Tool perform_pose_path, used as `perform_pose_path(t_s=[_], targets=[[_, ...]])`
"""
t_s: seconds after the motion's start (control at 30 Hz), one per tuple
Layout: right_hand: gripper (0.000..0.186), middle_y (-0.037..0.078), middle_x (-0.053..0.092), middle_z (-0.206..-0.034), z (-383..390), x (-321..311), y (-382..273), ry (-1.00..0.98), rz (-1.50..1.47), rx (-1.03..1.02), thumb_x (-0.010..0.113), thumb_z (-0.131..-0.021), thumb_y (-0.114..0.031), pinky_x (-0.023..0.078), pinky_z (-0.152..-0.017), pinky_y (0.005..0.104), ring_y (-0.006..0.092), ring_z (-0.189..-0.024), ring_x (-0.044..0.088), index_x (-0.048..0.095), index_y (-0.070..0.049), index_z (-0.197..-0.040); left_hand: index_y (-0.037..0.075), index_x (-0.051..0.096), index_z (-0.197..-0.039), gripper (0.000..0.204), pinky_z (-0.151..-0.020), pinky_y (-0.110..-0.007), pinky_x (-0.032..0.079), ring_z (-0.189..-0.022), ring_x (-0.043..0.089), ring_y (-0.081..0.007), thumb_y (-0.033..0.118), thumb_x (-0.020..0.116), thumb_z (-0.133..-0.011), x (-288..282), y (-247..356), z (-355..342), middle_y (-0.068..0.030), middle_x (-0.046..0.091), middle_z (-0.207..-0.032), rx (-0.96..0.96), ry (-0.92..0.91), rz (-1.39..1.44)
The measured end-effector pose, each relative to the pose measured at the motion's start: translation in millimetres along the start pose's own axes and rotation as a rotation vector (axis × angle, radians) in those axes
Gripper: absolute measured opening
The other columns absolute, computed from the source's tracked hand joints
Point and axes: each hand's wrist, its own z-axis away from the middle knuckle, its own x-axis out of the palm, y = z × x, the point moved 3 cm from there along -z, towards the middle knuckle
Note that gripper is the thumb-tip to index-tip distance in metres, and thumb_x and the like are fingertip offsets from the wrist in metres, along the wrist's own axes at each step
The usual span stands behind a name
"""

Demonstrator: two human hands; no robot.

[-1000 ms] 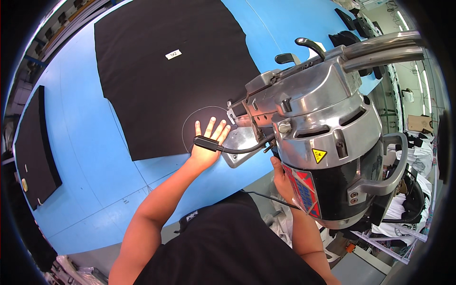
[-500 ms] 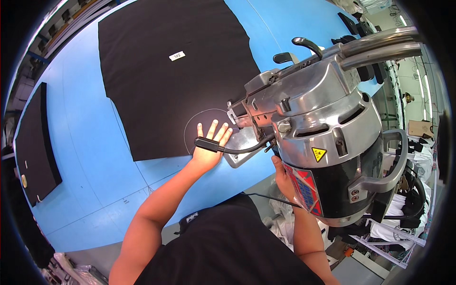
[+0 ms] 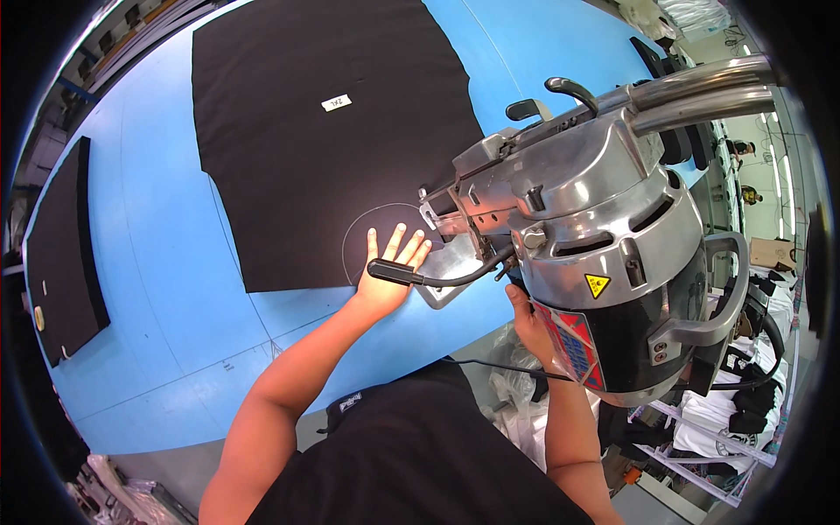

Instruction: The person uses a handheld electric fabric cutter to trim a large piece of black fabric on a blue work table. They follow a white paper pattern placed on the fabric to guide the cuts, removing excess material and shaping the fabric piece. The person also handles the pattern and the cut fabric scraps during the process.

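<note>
My left hand (image 3: pixel 389 284) lies flat with fingers spread on black fabric (image 3: pixel 297 157), at its near edge inside a pale curved line. A thin lamp with a black head (image 3: pixel 394 272) reaches over the back of this hand. Just right of the fingers is the metal base plate (image 3: pixel 451 262) of a large cutting machine (image 3: pixel 595 210), its silver and black motor housing filling the right side. My right hand (image 3: pixel 529 328) is at the near left side of the housing. Its thumb shows; the other fingers are hidden behind the motor.
A white label (image 3: pixel 336 102) rests on the fabric. The blue table (image 3: pixel 175 350) carries another black fabric stack (image 3: pixel 66 254) at far left. Metal tubes (image 3: pixel 700 92) run from the machine toward the upper right. A black cable (image 3: pixel 499 368) hangs near my waist. White garments (image 3: pixel 717 420) lie at lower right.
The view has shifted slightly, so table and fabric sit a little differently in the picture. Both hands keep nearly the same places at the fabric and the machine.
</note>
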Motion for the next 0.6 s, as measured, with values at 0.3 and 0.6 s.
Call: perform_pose_path(t_s=[0.3,0.6], targets=[[0.05,0.017,0.07,-0.114,-4.8,11.8,15.8,-0.012,-0.08,-0.027,0.059,-0.098,-0.05,0.05,-0.092,0.0454,0.0385,-0.107,0.065,0.067,-0.006,-0.12,0.011,0.05,-0.145,0.054,-0.11,-0.078,0.015,-0.147,0.032,-0.0357,0.017,0.055,-0.091,5.7,2.6,0.3,-0.0081,0.045,-0.153,-0.002,0.02,-0.022],[0.04,0.017,0.07,-0.101,-16.7,2.9,10.0,0.078,0.0,-0.208,0.064,-0.097,-0.043,0.053,-0.081,0.0441,0.0373,-0.094,0.067,0.07,-0.005,-0.111,0.01,0.052,-0.144,0.062,-0.113,-0.075,0.01,-0.148,0.032,-0.0372,0.02,0.061,-0.084,2.5,8.1,2.7,-0.01,0.048,-0.151,-0.068,0.096,0.011]])
